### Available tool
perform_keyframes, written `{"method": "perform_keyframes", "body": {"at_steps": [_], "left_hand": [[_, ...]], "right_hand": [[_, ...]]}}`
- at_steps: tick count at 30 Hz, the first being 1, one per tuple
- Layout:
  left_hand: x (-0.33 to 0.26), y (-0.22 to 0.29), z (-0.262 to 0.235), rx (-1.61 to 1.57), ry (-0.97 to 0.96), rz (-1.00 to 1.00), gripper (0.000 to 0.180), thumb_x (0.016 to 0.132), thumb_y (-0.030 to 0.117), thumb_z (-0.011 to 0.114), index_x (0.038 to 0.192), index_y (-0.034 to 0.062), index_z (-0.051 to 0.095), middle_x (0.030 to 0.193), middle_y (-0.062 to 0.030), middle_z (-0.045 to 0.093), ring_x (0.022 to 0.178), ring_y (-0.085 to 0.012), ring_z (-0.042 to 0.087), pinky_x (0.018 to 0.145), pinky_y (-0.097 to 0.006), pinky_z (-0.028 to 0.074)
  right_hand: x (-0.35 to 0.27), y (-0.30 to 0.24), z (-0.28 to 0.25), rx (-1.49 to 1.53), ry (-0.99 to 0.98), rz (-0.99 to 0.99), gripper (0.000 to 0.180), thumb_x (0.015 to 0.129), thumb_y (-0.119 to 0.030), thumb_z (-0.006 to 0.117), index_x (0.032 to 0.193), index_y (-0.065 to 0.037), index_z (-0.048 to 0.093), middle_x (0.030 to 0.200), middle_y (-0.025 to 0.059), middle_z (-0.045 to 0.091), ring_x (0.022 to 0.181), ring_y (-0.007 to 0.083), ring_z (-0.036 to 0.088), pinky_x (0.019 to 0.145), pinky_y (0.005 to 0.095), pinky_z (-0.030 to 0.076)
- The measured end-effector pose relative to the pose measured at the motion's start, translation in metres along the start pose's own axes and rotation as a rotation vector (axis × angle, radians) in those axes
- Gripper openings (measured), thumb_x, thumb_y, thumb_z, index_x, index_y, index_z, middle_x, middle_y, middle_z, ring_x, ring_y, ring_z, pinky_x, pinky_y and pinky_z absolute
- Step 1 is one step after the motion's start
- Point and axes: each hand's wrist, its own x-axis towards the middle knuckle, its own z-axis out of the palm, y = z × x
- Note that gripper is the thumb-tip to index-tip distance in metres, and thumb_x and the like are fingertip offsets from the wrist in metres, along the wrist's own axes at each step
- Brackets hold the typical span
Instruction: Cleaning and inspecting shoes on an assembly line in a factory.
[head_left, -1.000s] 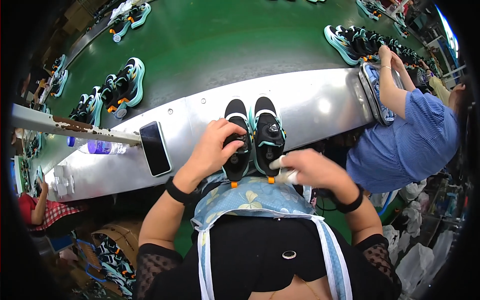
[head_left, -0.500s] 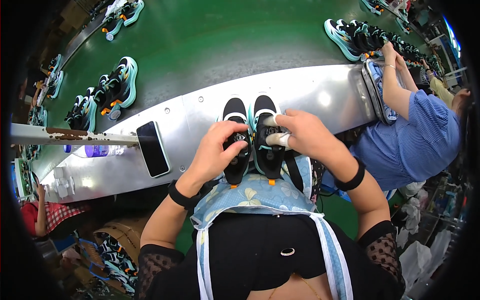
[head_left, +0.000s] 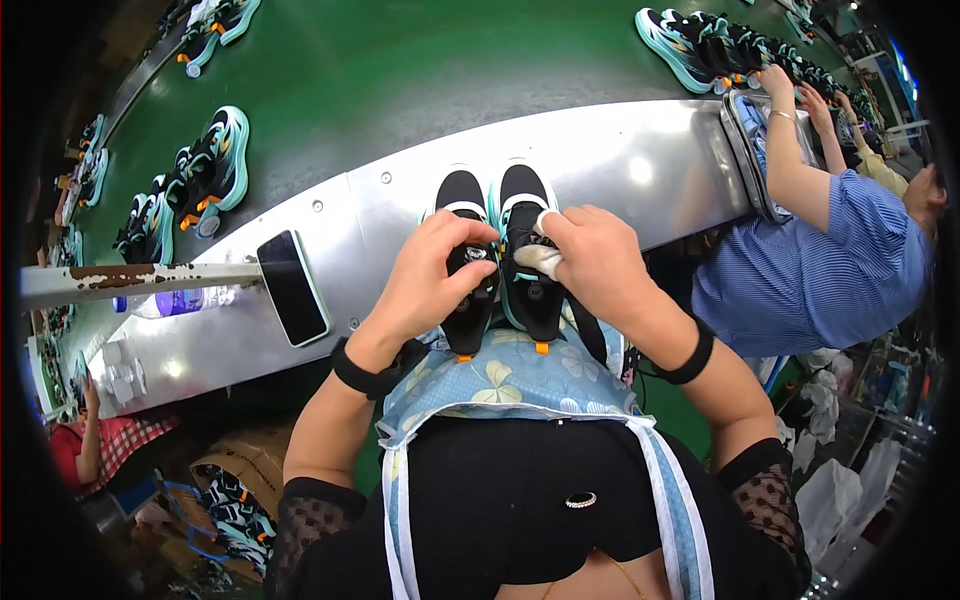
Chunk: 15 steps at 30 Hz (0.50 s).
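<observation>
Two black shoes with teal trim and orange heel tabs stand side by side, heels over my blue floral apron [head_left: 510, 375] and toes on the silver metal ledge [head_left: 650, 160]. My left hand [head_left: 425, 280] grips the left shoe [head_left: 463, 195] over its round dial. My right hand [head_left: 590, 262] holds a small white cloth [head_left: 540, 258] pressed against the top of the right shoe [head_left: 522, 190].
A dark phone [head_left: 292, 287] lies on the ledge to the left, next to a plastic bottle [head_left: 180, 300] under a rusty white bar [head_left: 130, 280]. Several matching shoes ride the green belt [head_left: 400, 70]. A person in a blue striped shirt [head_left: 810, 270] works at the right.
My right hand has come up from the shoe's heel onto its top with the white cloth. The left hand has stayed on the left shoe.
</observation>
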Motion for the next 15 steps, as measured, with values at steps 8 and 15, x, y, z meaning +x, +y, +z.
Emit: {"method": "perform_keyframes", "body": {"at_steps": [8, 15], "left_hand": [[-0.003, 0.009, -0.005, 0.094, -0.018, -0.187, 0.036, 0.08, 0.001, 0.064, 0.116, 0.0047, 0.065, 0.108, -0.0047, 0.063, 0.098, -0.0148, 0.057, 0.087, -0.028, 0.043], [-0.001, -0.001, -0.007, -0.211, -0.026, -0.009, 0.035, 0.08, 0.003, 0.066, 0.114, 0.0045, 0.066, 0.107, -0.0056, 0.063, 0.096, -0.0158, 0.057, 0.086, -0.028, 0.044]], "right_hand": [[-0.001, 0.003, -0.013, 0.22, -0.127, 0.042, 0.023, 0.079, -0.027, 0.072, 0.091, -0.011, 0.061, 0.082, 0.0126, 0.059, 0.076, 0.0335, 0.061, 0.064, 0.0433, 0.048], [0.0, 0.009, -0.01, 0.043, 0.05, 0.082, 0.023, 0.078, -0.025, 0.072, 0.087, -0.007, 0.061, 0.077, 0.0106, 0.059, 0.072, 0.0321, 0.061, 0.064, 0.0423, 0.048]]}}
